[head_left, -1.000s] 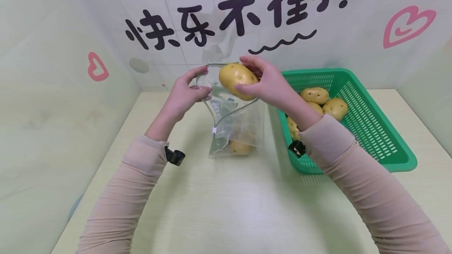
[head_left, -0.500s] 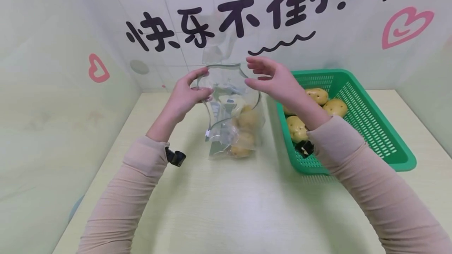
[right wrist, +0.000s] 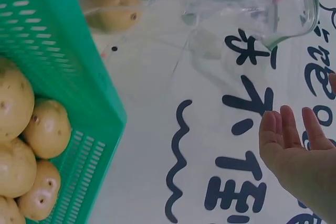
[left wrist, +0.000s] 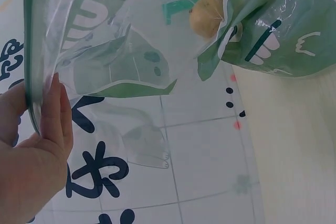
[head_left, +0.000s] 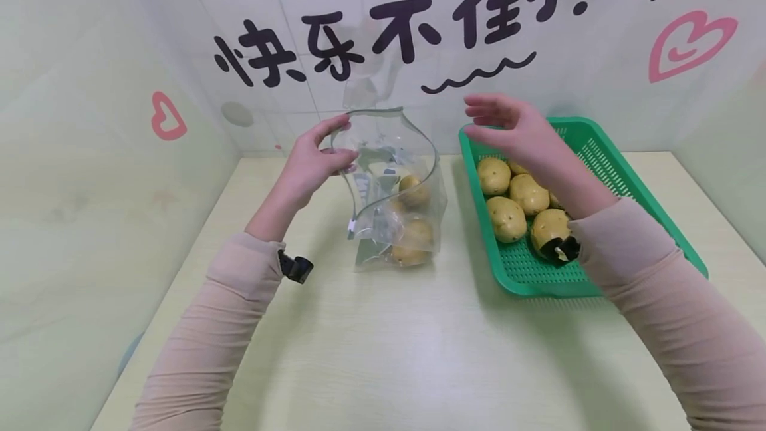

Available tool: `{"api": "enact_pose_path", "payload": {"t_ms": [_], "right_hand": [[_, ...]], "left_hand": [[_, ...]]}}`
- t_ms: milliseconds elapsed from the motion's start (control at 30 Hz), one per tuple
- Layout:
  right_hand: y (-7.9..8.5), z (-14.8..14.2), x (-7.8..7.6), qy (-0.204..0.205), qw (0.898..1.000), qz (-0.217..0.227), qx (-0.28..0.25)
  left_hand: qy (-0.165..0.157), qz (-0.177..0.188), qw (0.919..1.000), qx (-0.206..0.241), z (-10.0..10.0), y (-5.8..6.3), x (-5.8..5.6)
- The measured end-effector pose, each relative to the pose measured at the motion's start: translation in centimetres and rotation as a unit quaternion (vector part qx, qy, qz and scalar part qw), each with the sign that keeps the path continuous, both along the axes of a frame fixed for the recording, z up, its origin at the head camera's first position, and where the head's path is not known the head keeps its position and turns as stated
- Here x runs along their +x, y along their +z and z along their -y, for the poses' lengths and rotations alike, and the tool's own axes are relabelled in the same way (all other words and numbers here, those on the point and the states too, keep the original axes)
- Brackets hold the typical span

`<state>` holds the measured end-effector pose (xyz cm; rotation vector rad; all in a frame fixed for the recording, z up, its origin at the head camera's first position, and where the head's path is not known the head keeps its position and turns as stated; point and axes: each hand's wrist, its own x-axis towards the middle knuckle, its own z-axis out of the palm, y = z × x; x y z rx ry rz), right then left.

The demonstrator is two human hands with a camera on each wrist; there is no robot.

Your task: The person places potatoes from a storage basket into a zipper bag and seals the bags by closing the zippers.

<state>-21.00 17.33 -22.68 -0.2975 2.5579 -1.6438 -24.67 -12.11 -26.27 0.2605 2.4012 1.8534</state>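
On the table (head_left: 383,351), left of centre, the clear zip bag (head_left: 391,211) stands upright with its mouth held wide: the left hand (head_left: 311,165) is raised with forearm angled up, thumb and fingers pinching the bag's near-left rim, and potatoes in the bag (head_left: 413,221) sit stacked at the bottom. Right hand (head_left: 520,132) hovers empty above the far-left corner of the green basket (head_left: 646,218), fingers straight and loosely spread, palm toward the bag, clear of it, with loose potatoes (head_left: 517,205) in the basket below the wrist.
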Motion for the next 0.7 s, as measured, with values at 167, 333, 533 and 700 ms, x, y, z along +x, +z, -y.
{"api": "enact_pose_path", "payload": {"t_ms": [167,333,533,700], "right_hand": [[-0.4,-1.8,0.3,-0.011,1.0,0.014,0.024],[-1.2,-3.7,0.6,-0.026,0.998,0.018,0.052],[-2.2,-5.9,1.0,-0.039,0.995,0.031,0.086],[-3.2,-7.3,1.2,-0.045,0.992,0.041,0.112]], "left_hand": [[0.001,-0.001,1.0,-0.002,-0.1,0.1,0.0],[0.001,-0.001,1.0,-0.005,0.0,0.1,0.1],[0.002,-0.002,1.0,-0.006,0.0,0.1,0.1],[0.003,-0.002,1.0,-0.005,0.0,0.0,0.1]]}}
